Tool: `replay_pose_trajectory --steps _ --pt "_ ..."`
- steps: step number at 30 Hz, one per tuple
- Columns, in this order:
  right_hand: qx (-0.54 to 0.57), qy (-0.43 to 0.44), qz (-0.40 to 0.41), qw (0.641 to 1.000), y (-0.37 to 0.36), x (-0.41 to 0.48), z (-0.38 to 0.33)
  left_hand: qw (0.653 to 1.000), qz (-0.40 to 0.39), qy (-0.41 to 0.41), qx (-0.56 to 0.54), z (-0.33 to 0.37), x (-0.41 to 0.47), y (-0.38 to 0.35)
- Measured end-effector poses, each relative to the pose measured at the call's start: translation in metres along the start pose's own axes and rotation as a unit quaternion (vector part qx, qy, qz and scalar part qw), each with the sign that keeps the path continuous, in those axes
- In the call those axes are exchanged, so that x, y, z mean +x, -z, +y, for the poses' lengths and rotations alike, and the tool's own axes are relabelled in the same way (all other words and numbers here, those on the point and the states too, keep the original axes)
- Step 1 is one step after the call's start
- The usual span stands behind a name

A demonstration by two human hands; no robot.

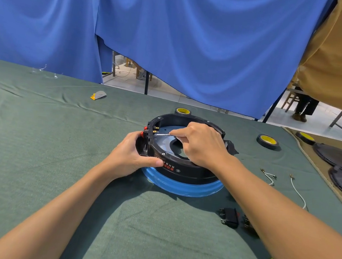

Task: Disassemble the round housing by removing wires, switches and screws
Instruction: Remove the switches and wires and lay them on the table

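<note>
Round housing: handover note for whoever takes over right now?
Left hand holds the round housing at its left wall, by the red switch.
Right hand pinches a thin metal tool, tip at the terminals inside that wall.
Done: loose black switches and two white wires lie on the cloth to the right.
Left: red switch still mounted; rim screws still in.

Leaving bare worktop [38, 136] open left of and before the round housing [184, 169]. Crowding the right side with white wires [296, 190], black switches [229, 217] and a tape roll [268, 141]. Blocking the housing's left wall with the gripping left hand [135, 157], its inside with the right hand [202, 145] pinching a thin tool [163, 135].
</note>
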State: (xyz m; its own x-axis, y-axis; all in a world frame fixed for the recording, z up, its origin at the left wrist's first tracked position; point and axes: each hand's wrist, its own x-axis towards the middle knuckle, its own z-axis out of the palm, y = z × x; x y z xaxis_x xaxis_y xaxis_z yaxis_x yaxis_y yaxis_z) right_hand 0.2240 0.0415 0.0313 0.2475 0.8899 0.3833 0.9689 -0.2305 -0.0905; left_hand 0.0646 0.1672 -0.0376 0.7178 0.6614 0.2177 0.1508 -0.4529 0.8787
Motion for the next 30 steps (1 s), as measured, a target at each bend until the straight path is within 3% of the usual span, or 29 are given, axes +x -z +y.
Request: replay_pose_trajectory --steps 8,13,30 --pt "0.013 -0.029 0.019 0.999 -0.0024 -0.0016 0.0015 1.000 -0.003 0.006 -0.002 -0.0013 0.0002 0.0006" --pt "-0.007 -0.023 0.080 0.997 -0.0018 -0.0033 0.0015 1.000 -0.003 0.006 -0.007 -0.0037 0.0020 0.0007" --pt "-0.110 0.033 0.085 0.990 0.0002 0.0004 -0.0054 1.000 -0.015 -0.009 -0.016 -0.0058 0.0042 0.0005"
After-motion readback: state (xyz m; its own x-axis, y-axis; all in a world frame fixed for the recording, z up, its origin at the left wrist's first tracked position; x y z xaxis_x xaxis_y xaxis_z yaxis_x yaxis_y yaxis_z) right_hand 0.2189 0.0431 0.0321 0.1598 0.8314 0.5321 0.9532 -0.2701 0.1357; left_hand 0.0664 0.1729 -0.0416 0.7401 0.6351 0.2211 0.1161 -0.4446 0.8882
